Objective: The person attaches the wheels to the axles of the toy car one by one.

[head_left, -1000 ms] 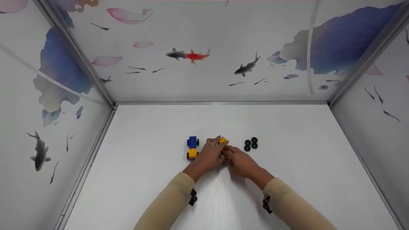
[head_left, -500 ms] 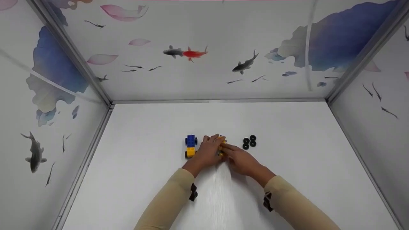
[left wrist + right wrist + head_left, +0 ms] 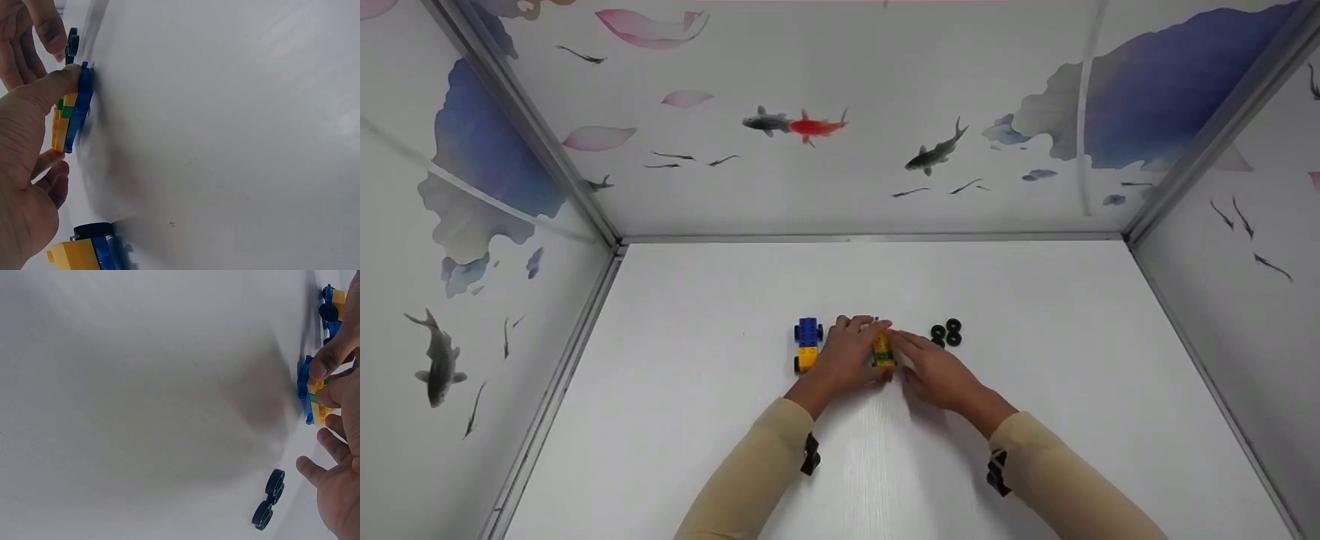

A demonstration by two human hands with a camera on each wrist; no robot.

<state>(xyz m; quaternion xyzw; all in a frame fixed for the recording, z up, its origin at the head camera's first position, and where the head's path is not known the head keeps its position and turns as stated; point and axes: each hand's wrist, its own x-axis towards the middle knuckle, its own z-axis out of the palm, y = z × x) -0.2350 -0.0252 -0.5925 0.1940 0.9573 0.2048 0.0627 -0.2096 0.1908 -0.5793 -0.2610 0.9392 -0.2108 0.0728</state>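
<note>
My left hand (image 3: pixel 847 356) grips a toy car body of building blocks (image 3: pixel 883 349) between thumb and fingers. Yellow blocks and a green one sit on its blue base (image 3: pixel 81 107); no wheels show on it. The right hand (image 3: pixel 941 371) lies close along its right side with fingers extended; in the right wrist view a fingertip (image 3: pixel 327 395) appears to touch the blocks. Left of the left hand stands another toy car (image 3: pixel 808 337), blue and yellow with black wheels, partly hidden by that hand.
Several loose black wheels (image 3: pixel 953 325) lie on the white table (image 3: pixel 1035 300) just beyond the right hand, which partly covers one. Walls with painted fish enclose the table at the back (image 3: pixel 855 202) and both sides.
The right hand has drawn slightly back to the right from the car body, uncovering more of its yellow and green top. My left hand still holds it in about the same place.
</note>
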